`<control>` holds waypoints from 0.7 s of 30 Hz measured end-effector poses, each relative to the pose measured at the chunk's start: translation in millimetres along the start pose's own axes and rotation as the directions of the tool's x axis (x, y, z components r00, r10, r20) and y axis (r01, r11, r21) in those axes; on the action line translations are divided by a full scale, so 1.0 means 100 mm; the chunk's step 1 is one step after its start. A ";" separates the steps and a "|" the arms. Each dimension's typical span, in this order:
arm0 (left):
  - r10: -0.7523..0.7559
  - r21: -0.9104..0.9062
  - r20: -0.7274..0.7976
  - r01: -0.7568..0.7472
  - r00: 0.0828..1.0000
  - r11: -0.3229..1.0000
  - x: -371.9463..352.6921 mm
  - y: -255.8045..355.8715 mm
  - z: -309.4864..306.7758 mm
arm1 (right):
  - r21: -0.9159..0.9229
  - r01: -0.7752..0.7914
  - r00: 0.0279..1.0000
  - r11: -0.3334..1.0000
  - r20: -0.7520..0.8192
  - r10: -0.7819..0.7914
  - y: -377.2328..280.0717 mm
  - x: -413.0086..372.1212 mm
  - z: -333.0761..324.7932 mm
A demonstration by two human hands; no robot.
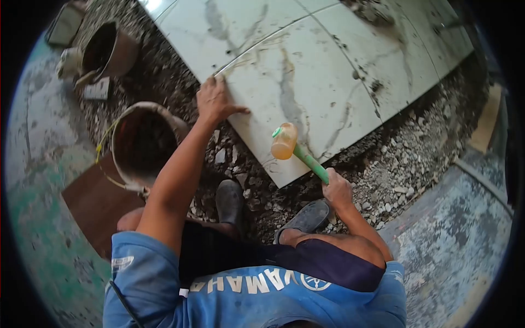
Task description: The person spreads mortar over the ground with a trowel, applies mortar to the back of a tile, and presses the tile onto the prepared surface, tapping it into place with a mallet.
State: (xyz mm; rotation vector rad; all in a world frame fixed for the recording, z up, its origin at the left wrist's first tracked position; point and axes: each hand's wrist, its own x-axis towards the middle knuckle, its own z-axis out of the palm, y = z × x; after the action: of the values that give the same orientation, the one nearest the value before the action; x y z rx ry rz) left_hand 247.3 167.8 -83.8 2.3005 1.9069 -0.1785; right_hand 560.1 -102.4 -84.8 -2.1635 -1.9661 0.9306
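Observation:
My right hand (337,188) is wrapped round the green handle of a rubber mallet (284,145) with an amber, translucent head. The mallet's head overlaps the near part of a large white floor tile (260,101) with grey and brown veining. At the left edge of that tile rests my left hand (215,101), its thumb spread over the surface and its fingers near a joint line. Crumbs of dirt lie along the joints between this tile and its neighbours.
A big bucket (180,128) with a yellow-green handle stands left of my left arm, beside a brown board (87,202). Farther back is a smaller bucket (124,52). Gravel (410,158) borders the tiles. A dirt clump (372,11) sits on the far tiles.

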 end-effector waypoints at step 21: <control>-0.132 -0.168 0.066 0.142 0.989 0.976 -0.17 -0.10 0.14 | 0.263 0.008 1.000 0.965 0.005 -0.010 -0.96 1.25 -0.44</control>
State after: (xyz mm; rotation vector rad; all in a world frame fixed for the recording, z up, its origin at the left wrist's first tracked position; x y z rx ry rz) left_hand 234.5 150.5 -94.8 2.0350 1.9703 -0.0866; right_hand 495.8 45.4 -54.2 -2.0048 -1.7384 1.1263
